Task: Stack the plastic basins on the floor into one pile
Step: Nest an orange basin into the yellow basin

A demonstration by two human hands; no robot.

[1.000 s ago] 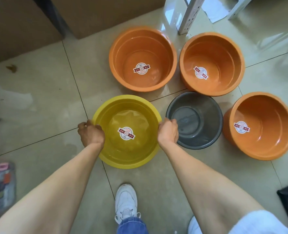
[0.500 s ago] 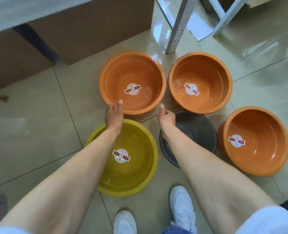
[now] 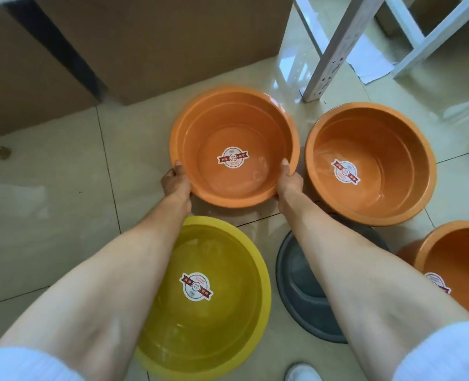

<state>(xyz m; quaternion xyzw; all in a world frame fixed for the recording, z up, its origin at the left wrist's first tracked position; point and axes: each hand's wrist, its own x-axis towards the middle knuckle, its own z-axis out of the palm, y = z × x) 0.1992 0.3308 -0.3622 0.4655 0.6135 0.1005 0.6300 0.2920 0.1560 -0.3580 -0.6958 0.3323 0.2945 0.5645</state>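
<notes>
Both hands grip the far-left orange basin [image 3: 234, 147], at 12 o'clock: left hand [image 3: 176, 181] closed on its near-left rim, right hand [image 3: 288, 182] on its near-right rim. Yellow basin [image 3: 227, 298] at 6, grey basin [image 3: 302, 292] at 5, second orange basin [image 3: 370, 163] at 2, third orange [image 3: 461, 259] at 4.

glossy plastic basins [image 3: 234, 147], shiny, seemingly ceramic floor [image 3: 49, 215]
</notes>
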